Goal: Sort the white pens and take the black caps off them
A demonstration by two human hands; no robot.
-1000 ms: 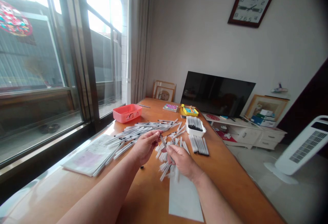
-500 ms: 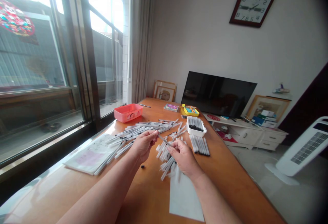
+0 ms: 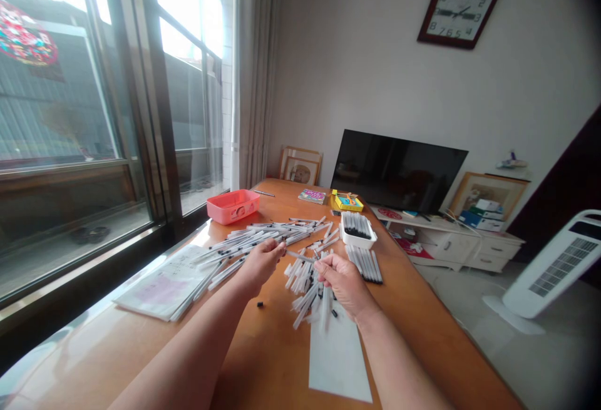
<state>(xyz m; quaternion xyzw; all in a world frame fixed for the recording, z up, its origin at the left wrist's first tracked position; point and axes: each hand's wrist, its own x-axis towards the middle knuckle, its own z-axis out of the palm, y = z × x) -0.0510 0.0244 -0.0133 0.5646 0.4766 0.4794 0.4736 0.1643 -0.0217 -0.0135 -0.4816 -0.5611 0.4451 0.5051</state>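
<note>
A thin whitish pen spans the gap between my two hands above the table. My left hand pinches its left end, and my right hand is closed around the other end. Beneath them lie loose white pen barrels, partly on a white sheet of paper. One small black pen cap rests on the wood below my left hand. Another black cap sits on the paper beside my right wrist. A wide heap of pens with black parts spreads out beyond my left hand.
A white box holds upright pens, with a row of pens in front. A red plastic box stands near the window. Paper booklets lie at left; a yellow box is at the back of the table.
My right hand has shifted slightly right, and the pen between my hands lies more level. A black cap now shows on the paper by my right wrist. The view has shifted slightly.
</note>
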